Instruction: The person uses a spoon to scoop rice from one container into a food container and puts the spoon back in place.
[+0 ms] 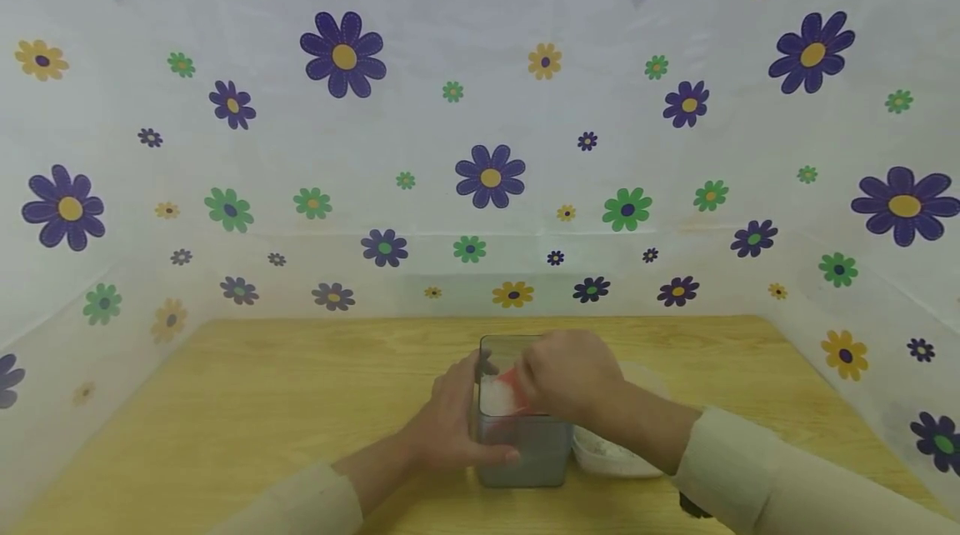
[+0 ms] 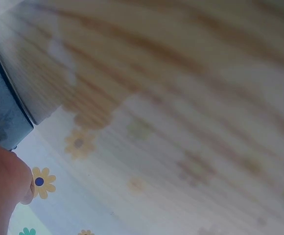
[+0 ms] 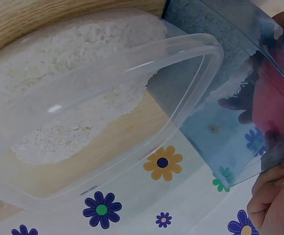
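My left hand [image 1: 450, 427] grips a tall grey-blue see-through container [image 1: 525, 456] from its left side, thumb across the near face. The fingers reach round to the far side. With fingers curled, my right hand [image 1: 573, 377] holds a red scoop [image 1: 516, 389] inside the container's open top, over white rice [image 1: 492, 396]. The hand covers part of the scoop and the rim. Through the container wall, the scoop [image 3: 272, 95] shows pink in the right wrist view. In the left wrist view, the container [image 2: 5, 105] and left hand [image 2: 7, 183] appear only at the edge.
A clear plastic tub [image 3: 205, 46] stands right beside the container, under the right forearm, holding a large heap of rice [image 3: 78, 63]. The wooden table [image 1: 300, 402] is enclosed by a flower-printed white sheet [image 1: 420, 118] at the back and sides.
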The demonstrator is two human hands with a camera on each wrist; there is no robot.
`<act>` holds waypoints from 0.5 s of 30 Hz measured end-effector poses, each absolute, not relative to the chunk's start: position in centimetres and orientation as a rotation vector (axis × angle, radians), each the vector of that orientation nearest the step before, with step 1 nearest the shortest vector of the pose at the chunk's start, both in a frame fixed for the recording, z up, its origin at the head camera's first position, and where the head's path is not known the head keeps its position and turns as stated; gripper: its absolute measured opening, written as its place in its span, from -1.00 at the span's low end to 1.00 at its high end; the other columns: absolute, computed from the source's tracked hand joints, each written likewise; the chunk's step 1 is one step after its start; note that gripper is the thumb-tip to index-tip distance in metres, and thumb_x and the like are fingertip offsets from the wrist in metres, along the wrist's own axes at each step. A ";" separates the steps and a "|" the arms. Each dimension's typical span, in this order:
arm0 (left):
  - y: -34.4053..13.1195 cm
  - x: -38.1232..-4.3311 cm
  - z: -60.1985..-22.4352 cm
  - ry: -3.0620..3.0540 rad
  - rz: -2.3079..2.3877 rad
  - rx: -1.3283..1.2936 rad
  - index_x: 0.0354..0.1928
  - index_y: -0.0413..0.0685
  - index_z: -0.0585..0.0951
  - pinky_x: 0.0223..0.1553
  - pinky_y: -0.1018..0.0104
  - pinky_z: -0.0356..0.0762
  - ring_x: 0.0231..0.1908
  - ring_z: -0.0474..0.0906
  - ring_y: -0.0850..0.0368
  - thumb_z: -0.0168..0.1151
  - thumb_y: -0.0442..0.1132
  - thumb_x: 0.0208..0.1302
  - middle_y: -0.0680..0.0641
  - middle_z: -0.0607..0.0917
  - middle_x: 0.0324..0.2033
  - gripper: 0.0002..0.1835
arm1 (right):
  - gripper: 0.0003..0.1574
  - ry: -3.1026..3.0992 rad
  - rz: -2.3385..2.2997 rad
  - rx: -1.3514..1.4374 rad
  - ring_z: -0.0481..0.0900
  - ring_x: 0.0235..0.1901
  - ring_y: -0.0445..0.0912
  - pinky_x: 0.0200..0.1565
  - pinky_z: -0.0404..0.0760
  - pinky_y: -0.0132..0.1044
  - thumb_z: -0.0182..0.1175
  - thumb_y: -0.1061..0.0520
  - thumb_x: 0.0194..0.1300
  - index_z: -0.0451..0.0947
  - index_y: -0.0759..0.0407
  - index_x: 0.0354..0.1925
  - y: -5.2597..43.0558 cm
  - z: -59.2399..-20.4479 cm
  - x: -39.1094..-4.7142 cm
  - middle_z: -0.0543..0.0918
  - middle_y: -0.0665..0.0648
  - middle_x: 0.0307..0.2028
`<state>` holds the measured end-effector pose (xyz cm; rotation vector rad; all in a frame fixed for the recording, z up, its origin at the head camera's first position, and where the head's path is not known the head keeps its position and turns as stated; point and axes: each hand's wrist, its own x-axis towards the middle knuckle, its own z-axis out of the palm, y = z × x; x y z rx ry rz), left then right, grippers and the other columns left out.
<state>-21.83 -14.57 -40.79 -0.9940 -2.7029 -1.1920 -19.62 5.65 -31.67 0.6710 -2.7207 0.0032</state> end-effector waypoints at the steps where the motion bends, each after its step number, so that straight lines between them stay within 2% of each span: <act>1: -14.6 -21.8 -40.8 -2.702 -1.192 -0.995 0.50 -0.08 0.09 0.37 -0.27 0.05 0.32 0.26 0.02 0.50 0.30 -0.13 -0.01 0.39 0.29 0.24 | -0.48 -2.722 0.017 0.661 0.21 -0.73 -0.24 -0.65 0.18 -0.42 0.18 0.00 0.31 0.34 -0.06 -0.77 5.7 -31.7 -19.6 0.27 -0.12 -0.79; 15: -14.5 -21.7 -40.6 -2.735 -1.218 -0.979 0.51 -0.03 0.06 0.36 -0.25 0.07 0.31 0.24 0.07 0.50 0.31 -0.12 0.02 0.36 0.31 0.24 | -0.43 -2.736 0.222 0.635 0.25 -0.72 -0.25 -0.62 0.24 -0.43 0.20 0.04 0.34 0.33 -0.06 -0.79 6.6 -31.8 -19.6 0.28 -0.14 -0.81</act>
